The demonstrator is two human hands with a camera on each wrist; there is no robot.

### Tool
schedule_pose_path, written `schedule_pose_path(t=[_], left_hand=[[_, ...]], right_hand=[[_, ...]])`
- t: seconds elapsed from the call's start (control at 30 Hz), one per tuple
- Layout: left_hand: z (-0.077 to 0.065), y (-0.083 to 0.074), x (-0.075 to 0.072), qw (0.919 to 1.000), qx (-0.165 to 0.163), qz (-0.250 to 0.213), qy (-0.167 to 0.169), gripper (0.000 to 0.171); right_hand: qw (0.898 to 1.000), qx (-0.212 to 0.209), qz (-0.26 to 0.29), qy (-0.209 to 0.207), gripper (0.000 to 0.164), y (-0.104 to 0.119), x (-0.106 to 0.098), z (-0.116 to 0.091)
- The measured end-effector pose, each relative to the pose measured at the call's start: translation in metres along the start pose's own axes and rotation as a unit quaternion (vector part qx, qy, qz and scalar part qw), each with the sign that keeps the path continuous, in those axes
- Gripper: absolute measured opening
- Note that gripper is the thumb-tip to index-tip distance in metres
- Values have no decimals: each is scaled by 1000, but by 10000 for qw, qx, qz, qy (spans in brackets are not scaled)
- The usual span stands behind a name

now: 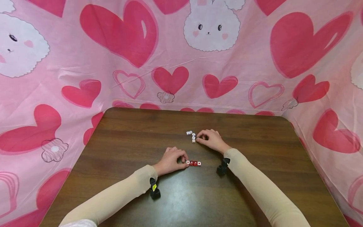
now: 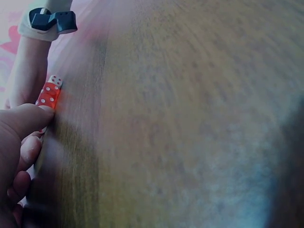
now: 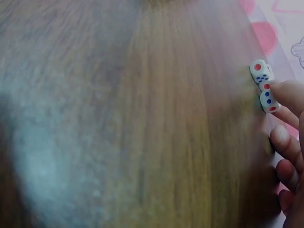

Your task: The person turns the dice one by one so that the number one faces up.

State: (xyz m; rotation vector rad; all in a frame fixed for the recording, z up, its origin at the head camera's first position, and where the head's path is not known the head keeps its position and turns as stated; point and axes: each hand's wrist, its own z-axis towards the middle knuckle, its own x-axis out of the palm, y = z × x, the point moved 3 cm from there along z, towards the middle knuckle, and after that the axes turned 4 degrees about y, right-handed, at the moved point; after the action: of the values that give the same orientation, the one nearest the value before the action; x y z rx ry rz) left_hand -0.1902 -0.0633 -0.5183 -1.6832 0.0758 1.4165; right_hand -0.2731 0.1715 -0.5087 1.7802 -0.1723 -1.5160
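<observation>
On the brown table lies a short row of dice, with two red dice (image 1: 193, 163) between a white die (image 1: 199, 163) and another white die (image 1: 187, 162). My left hand (image 1: 171, 160) pinches the white die at the row's left end between thumb and forefinger; its thumb covers that end in the left wrist view. Farther back is a bent group of white dice (image 1: 193, 141). At its right side my right hand (image 1: 212, 139) has thumb and forefinger on a middle white die (image 3: 266, 86), partly hidden by the thumb. The other right fingers are curled.
Two white dice (image 1: 189, 133) sit side by side at the back left of the group. The wooden table (image 1: 136, 132) ends at a pink curtain (image 1: 175, 56) printed with hearts. Black wrist cameras (image 1: 154, 190) are strapped over both beige sleeves (image 1: 113, 198).
</observation>
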Motion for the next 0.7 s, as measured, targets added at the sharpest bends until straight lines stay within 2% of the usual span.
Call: schedule_pose_path(t=[0.2, 0.37, 0.7], left_hand=[[0, 0, 0, 10000, 2, 6, -8, 17], [0, 0, 0, 10000, -17, 21, -7, 17], [1, 1, 1, 10000, -49, 32, 31, 17]], right_hand=[[10000, -38, -39, 13, 15, 1, -1, -1], [10000, -60, -47, 19, 20, 0, 0, 0], [9998, -138, 151, -27, 23, -7, -1, -1]])
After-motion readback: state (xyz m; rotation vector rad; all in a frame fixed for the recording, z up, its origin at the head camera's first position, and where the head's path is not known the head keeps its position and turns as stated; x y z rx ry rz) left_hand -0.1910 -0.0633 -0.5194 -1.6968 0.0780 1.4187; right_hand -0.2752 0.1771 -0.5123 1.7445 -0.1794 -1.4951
